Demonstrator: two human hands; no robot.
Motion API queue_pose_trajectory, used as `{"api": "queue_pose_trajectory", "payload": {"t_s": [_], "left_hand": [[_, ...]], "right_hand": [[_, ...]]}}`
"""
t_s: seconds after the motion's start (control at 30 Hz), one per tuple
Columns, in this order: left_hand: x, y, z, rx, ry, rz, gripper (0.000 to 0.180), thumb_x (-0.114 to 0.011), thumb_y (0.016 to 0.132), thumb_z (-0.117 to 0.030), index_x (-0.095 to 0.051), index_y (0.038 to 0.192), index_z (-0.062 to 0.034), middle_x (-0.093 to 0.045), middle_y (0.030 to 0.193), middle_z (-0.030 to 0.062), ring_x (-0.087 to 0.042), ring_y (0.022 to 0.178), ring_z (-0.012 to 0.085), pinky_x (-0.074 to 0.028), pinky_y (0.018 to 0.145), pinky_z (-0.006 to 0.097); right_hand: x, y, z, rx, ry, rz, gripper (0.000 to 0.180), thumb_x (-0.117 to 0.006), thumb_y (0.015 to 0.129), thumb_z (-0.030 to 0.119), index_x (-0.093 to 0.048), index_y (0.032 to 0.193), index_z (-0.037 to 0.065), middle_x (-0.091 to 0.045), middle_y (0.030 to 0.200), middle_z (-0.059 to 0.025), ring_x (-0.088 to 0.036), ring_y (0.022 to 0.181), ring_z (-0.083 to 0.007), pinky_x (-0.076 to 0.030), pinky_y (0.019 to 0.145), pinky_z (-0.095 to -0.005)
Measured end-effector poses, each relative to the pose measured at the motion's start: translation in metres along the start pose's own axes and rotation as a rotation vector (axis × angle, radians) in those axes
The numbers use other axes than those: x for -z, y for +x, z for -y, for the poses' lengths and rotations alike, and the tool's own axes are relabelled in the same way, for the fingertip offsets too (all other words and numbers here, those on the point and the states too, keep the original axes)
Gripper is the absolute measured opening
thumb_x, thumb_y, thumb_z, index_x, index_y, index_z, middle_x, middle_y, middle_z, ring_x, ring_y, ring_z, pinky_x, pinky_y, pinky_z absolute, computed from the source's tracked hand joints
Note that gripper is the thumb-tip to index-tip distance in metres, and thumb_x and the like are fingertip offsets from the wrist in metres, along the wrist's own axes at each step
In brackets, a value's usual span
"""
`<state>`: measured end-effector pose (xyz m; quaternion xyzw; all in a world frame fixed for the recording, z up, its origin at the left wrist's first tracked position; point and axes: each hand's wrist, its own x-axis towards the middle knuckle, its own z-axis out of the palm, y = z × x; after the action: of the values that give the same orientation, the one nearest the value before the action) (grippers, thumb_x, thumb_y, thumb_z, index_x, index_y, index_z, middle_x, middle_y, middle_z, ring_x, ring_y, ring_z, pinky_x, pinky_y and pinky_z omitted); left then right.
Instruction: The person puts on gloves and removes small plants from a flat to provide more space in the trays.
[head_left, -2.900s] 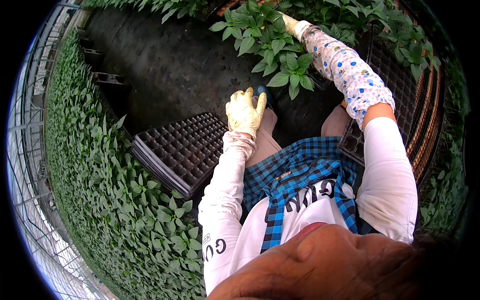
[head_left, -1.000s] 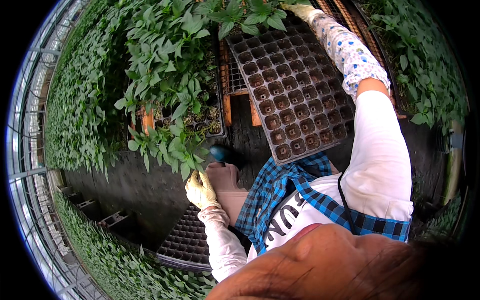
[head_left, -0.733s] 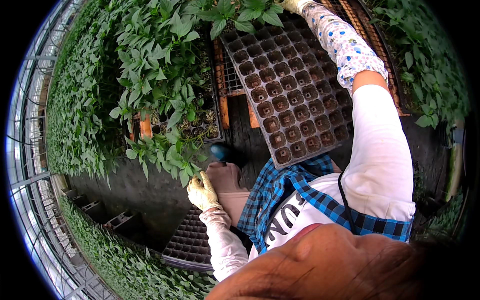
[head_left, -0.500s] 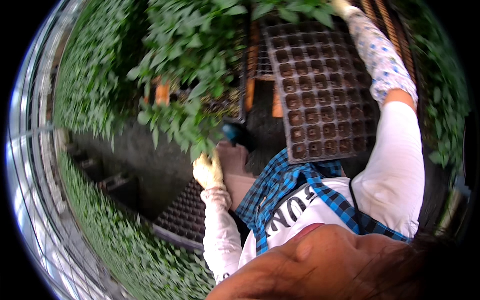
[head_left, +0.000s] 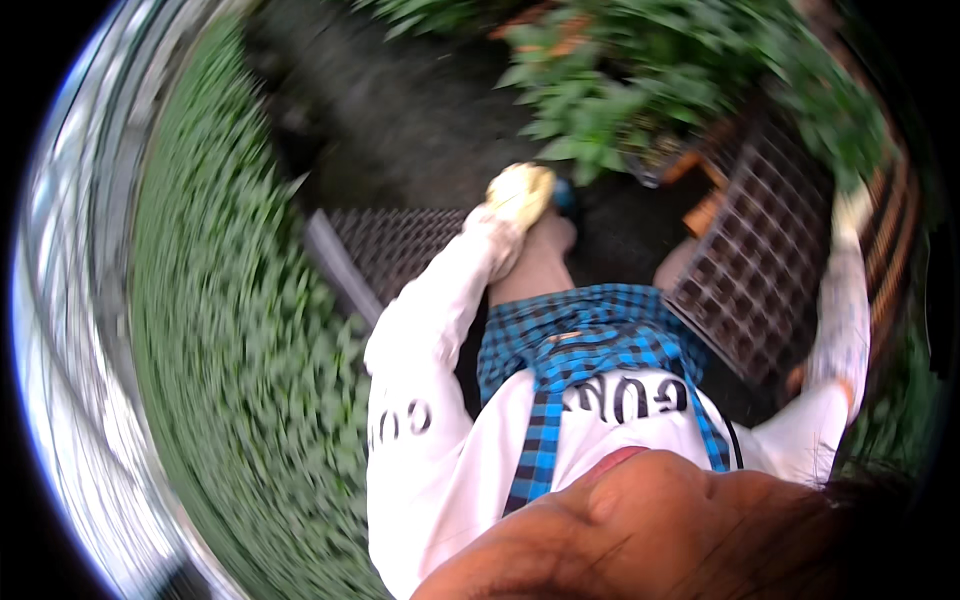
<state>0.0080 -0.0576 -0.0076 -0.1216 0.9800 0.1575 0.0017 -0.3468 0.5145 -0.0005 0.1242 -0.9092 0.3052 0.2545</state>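
Note:
My left hand [head_left: 520,195], in a pale yellow glove, is over my knee with its fingers curled in. Whatever it holds, if anything, is hidden. Far to the right, my right hand [head_left: 852,212], also gloved, is blurred beside the far right edge of a black cell tray [head_left: 765,250]. Green leaves [head_left: 835,130] hang just above that hand; whether its fingers grip them cannot be made out. The tray leans at a slant beside my legs, its cells showing dark insides. A patterned sleeve cover [head_left: 845,300] runs along my right forearm.
Another black cell tray [head_left: 405,240] lies left of my left forearm. A dense bed of green seedlings [head_left: 260,380] fills the left side. Leafy plants [head_left: 650,80] stand ahead on the right, near an orange support [head_left: 705,212]. Dark floor [head_left: 390,100] shows ahead.
The view has swung left, so the trays and plants appear farther right. My left hand has moved away from the leafy stems it was beside. The right hand now appears lower along the tray's side.

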Motion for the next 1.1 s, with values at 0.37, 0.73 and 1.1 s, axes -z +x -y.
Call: {"api": "queue_pose_trajectory", "payload": {"t_s": [0.37, 0.73, 1.1], "left_hand": [[0.269, 0.091, -0.063, -0.372, 0.679, 0.001, 0.020, -0.062, 0.094, -0.017, -0.075, 0.109, -0.0197, -0.073, 0.110, 0.0018, -0.069, 0.106, 0.0250, -0.057, 0.084, 0.042], [0.307, -0.002, -0.058, -0.411, 0.278, -0.290, 0.022, -0.060, 0.095, -0.024, -0.074, 0.109, -0.0137, -0.073, 0.109, 0.0033, -0.070, 0.100, 0.0218, -0.053, 0.083, 0.037], [0.150, 0.033, -0.042, 0.107, -1.175, -0.256, 0.030, -0.058, 0.096, -0.031, -0.072, 0.108, -0.0077, -0.072, 0.108, 0.0048, -0.070, 0.095, 0.0186, -0.050, 0.083, 0.032]], "right_hand": [[-0.038, -0.099, 0.083, 0.190, -0.266, 0.448, 0.062, -0.056, 0.099, 0.053, -0.054, 0.141, 0.007, -0.056, 0.141, -0.0158, -0.052, 0.130, -0.0343, -0.042, 0.107, -0.0438], [-0.019, -0.089, 0.109, 0.099, -0.242, 0.452, 0.058, -0.059, 0.098, 0.049, -0.055, 0.141, 0.010, -0.057, 0.141, -0.0171, -0.052, 0.131, -0.0348, -0.040, 0.110, -0.0433], [-0.001, -0.089, 0.102, 0.045, -0.365, 0.570, 0.070, -0.060, 0.091, 0.063, -0.051, 0.142, 0.017, -0.059, 0.139, -0.0126, -0.051, 0.132, -0.0332, -0.044, 0.103, -0.0475]]}}
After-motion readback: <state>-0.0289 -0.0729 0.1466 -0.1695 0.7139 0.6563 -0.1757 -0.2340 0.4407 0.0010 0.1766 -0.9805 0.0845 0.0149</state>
